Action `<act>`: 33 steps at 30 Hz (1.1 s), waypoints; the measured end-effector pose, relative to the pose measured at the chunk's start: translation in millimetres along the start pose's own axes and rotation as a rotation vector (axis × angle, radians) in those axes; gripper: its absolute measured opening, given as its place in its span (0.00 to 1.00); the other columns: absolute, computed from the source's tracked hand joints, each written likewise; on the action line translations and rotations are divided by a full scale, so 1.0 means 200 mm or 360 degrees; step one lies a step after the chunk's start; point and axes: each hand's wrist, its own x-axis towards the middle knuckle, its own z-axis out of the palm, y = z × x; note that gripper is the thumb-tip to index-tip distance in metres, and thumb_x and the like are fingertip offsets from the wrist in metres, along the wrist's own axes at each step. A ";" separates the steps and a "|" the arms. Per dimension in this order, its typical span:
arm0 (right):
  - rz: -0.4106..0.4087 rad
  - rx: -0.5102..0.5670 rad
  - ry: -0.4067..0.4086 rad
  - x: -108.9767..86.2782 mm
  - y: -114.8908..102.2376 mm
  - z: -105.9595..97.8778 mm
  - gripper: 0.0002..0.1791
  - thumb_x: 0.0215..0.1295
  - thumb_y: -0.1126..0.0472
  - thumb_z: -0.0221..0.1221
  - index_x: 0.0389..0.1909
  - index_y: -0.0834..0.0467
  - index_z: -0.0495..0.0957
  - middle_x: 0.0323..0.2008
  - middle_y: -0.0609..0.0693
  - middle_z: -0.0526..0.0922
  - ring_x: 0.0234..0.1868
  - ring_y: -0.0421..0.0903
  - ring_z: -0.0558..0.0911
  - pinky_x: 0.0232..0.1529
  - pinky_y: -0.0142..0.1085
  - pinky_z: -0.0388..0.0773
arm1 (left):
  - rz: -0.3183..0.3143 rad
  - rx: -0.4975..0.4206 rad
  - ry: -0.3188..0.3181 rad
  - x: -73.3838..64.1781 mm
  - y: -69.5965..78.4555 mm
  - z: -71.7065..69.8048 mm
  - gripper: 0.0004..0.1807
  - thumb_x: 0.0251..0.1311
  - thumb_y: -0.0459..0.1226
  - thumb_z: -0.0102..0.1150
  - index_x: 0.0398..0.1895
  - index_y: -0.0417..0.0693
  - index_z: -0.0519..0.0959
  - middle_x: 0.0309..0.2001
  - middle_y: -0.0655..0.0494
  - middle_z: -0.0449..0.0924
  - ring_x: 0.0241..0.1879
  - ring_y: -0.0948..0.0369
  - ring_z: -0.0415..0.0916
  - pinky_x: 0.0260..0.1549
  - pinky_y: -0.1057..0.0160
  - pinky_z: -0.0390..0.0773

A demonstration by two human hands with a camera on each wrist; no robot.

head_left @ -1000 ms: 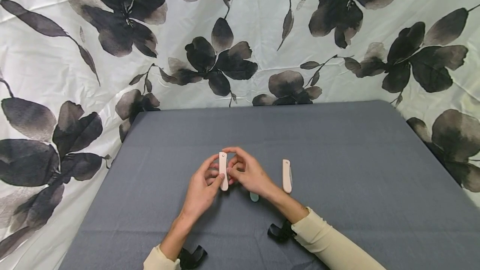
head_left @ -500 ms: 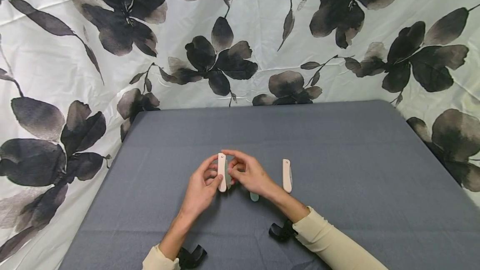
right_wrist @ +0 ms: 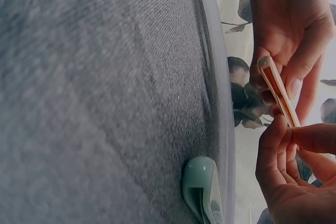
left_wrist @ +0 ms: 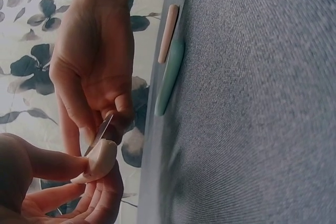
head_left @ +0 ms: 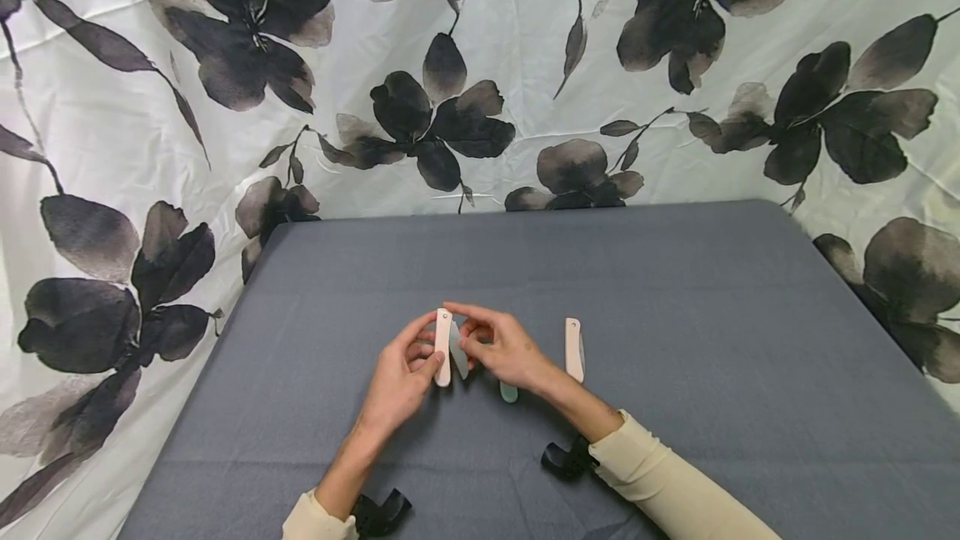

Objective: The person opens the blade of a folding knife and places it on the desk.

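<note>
A folding knife with a pale pink handle [head_left: 443, 348] is held upright above the table in my left hand [head_left: 401, 377], fingers behind it and thumb on its front. My right hand [head_left: 506, 350] pinches the silvery blade [head_left: 458, 352] between thumb and fingers, its index finger reaching to the handle's top end. The blade stands partly swung out of the handle on the right side. In the right wrist view the open slot of the pink handle [right_wrist: 277, 88] shows. A green folding knife [head_left: 509, 392] lies on the cloth, partly hidden under my right wrist.
A second pale pink folding knife [head_left: 573, 348] lies on the grey cloth-covered table [head_left: 675, 290], right of my right hand, its lower end behind the forearm. Behind the table hangs a floral curtain [head_left: 517, 40]. Black camera mounts [head_left: 566, 458] sit at both wrists.
The blade has swung out from the pink handle to the right, opening a wedge-shaped gap. My left hand and the handle have shifted slightly left and down.
</note>
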 end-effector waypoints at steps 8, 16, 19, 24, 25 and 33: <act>0.0003 -0.0053 -0.0029 -0.01 0.01 -0.03 0.26 0.75 0.72 0.55 0.72 0.61 0.73 0.37 0.65 0.82 0.31 0.54 0.82 0.32 0.45 0.84 | -0.0018 0.0035 -0.0018 0.00 0.00 -0.01 0.33 0.65 0.21 0.59 0.73 0.45 0.73 0.54 0.40 0.80 0.45 0.56 0.82 0.40 0.72 0.82; 0.0061 -0.0080 0.0051 -0.01 0.00 -0.02 0.27 0.74 0.72 0.56 0.72 0.56 0.73 0.38 0.63 0.82 0.32 0.54 0.82 0.33 0.46 0.83 | -0.0006 0.0060 0.0017 0.00 0.01 0.00 0.32 0.65 0.22 0.59 0.72 0.46 0.74 0.54 0.40 0.80 0.45 0.55 0.83 0.38 0.71 0.82; 0.0081 -0.0091 0.0096 -0.01 0.00 -0.01 0.28 0.73 0.71 0.59 0.72 0.56 0.72 0.39 0.60 0.82 0.31 0.49 0.81 0.31 0.39 0.82 | -0.0012 0.0070 0.0046 0.01 0.01 0.00 0.32 0.65 0.22 0.59 0.72 0.47 0.74 0.54 0.40 0.80 0.45 0.55 0.83 0.36 0.70 0.82; 0.0132 -0.0099 0.0127 -0.01 0.00 -0.01 0.23 0.71 0.68 0.63 0.66 0.62 0.75 0.39 0.60 0.84 0.29 0.43 0.80 0.30 0.33 0.78 | -0.0025 0.0055 0.0084 0.01 0.01 0.00 0.33 0.64 0.22 0.61 0.73 0.48 0.73 0.54 0.41 0.80 0.44 0.55 0.84 0.35 0.71 0.82; 0.0145 -0.0088 0.0127 -0.01 0.00 -0.01 0.21 0.71 0.67 0.63 0.64 0.63 0.76 0.38 0.61 0.84 0.28 0.43 0.80 0.30 0.35 0.78 | -0.0027 0.0049 0.0086 0.01 0.01 -0.01 0.33 0.64 0.23 0.61 0.73 0.48 0.73 0.54 0.41 0.81 0.44 0.55 0.84 0.35 0.71 0.81; 0.0154 -0.0033 0.0166 -0.02 0.01 -0.01 0.15 0.69 0.69 0.65 0.55 0.67 0.80 0.36 0.63 0.86 0.27 0.44 0.82 0.32 0.48 0.84 | -0.0022 0.0027 0.0073 0.00 0.00 -0.01 0.33 0.65 0.23 0.61 0.74 0.48 0.72 0.54 0.40 0.80 0.44 0.55 0.85 0.35 0.70 0.82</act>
